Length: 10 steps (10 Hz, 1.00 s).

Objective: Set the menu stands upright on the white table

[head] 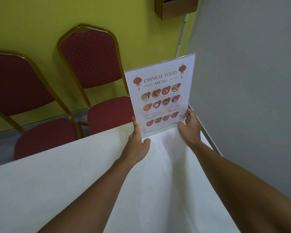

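The menu stand (160, 96) stands upright at the white surface's (74, 174) far edge, left hand (138, 140) and right hand (190, 128) each grasping a lower side edge.

we're looking at a restaurant or banquet dining room. we're seeing a table (57, 190) draped in a white cloth, two red padded banquet chairs (94, 64) with gold metal frames sitting along its far side, and a clear stand showing a printed sheet (160, 96) reading "chinese food menu" with dish photos. we're also seeing a yellow-green wall (40, 19) behind, a grey wall (250, 73) on the right, and a wooden wall box (176, 7) up top.
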Each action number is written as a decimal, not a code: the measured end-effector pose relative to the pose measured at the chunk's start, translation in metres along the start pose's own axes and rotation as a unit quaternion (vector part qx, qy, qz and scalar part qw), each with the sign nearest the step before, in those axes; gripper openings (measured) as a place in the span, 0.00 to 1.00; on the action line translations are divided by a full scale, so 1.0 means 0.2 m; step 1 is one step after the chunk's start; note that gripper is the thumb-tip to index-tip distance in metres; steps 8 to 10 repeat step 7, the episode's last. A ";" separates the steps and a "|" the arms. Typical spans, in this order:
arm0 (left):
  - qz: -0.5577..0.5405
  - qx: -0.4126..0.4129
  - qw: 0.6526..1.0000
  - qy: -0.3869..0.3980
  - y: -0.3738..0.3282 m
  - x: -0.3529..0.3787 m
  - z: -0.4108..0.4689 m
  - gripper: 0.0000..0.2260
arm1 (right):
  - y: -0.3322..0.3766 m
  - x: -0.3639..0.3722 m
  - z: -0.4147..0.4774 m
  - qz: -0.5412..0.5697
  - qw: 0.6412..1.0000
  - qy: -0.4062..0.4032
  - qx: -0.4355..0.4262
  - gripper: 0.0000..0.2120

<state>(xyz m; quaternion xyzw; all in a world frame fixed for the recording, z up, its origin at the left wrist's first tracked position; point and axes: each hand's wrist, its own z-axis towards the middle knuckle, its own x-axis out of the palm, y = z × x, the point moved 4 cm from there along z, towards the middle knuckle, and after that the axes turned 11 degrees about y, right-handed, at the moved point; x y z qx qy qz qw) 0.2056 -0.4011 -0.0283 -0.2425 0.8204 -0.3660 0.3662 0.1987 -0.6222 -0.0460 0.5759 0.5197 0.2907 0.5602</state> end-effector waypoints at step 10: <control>0.105 -0.027 0.994 0.002 0.06 -0.20 -0.17 0.33 | 0.29 0.11 -0.31 -0.058 0.993 -0.074 -0.067 0.29</control>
